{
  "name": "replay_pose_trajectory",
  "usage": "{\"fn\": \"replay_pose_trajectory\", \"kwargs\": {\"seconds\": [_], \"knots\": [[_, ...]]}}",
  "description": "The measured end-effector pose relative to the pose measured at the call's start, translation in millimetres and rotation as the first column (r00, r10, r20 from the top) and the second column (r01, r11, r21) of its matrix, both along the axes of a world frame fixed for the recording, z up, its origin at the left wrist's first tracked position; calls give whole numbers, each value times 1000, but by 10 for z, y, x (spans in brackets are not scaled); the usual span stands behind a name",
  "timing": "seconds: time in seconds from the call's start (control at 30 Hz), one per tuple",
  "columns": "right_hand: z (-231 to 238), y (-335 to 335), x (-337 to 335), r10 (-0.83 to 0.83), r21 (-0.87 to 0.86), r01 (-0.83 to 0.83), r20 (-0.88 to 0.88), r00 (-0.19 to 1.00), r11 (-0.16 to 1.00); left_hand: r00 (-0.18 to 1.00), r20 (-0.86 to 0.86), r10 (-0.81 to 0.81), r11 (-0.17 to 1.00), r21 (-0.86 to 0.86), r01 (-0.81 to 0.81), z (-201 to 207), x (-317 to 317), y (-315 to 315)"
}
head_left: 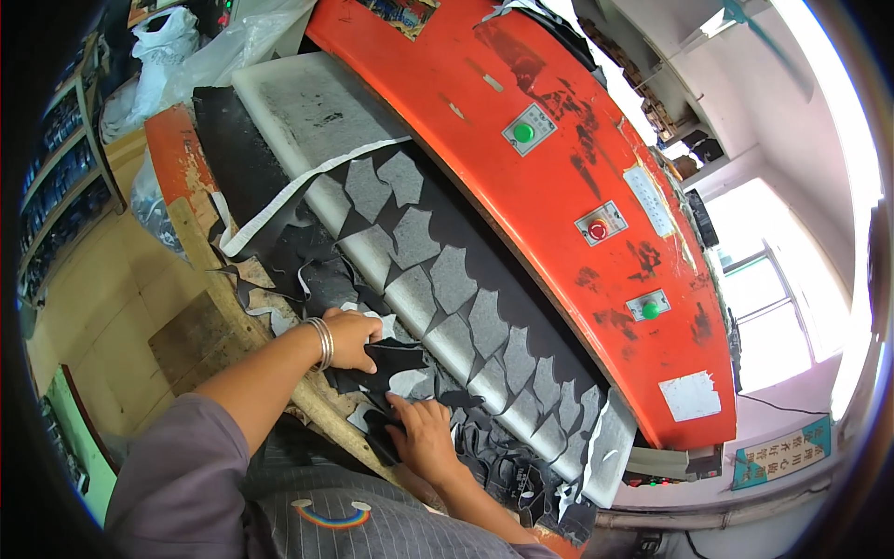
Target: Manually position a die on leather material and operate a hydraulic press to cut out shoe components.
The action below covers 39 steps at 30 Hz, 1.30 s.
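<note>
The black piece (398,363) looks light and floppy, best pinched by its edges, though whether left grip (350,341) or right grip (428,436) is clamped on it I cannot tell.

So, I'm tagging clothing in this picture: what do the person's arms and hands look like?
The left hand and right hand wear no gloves. Thin silver-coloured bangles circle the left wrist; none shows on the right. The left sleeve is loose, plain and greyish purple, ending near the elbow.
</note>
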State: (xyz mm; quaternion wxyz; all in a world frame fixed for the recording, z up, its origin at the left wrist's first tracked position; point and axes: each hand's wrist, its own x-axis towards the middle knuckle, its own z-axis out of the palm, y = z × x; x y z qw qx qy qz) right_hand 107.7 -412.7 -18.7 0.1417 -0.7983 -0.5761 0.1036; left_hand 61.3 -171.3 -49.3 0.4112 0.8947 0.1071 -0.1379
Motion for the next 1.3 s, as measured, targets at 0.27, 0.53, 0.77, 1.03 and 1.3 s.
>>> {"fn": "replay_pose_trajectory", "kwargs": {"seconds": [0.27,0.53,0.77,1.03,1.3], "knots": [[97,-325,276,-253,21,302,-493,833,953,988,-92,120,928,364,-79,191,63,-153],[-31,398,718,-346,-175,322,-707,616,930,893,5,450,825,381,-418,109,76,-397],[-523,444,500,-202,129,253,-317,927,959,726,322,608,719,165,-675,191,-317,-573],[-413,567,517,-100,-89,77,-293,951,993,61,34,998,44,-982,-185,438,-1460,-1328],[-59,162,41,-70,-221,18,-227,971,975,292,-378,878,-372,-925,-79,-13,-1838,-2174]]}}
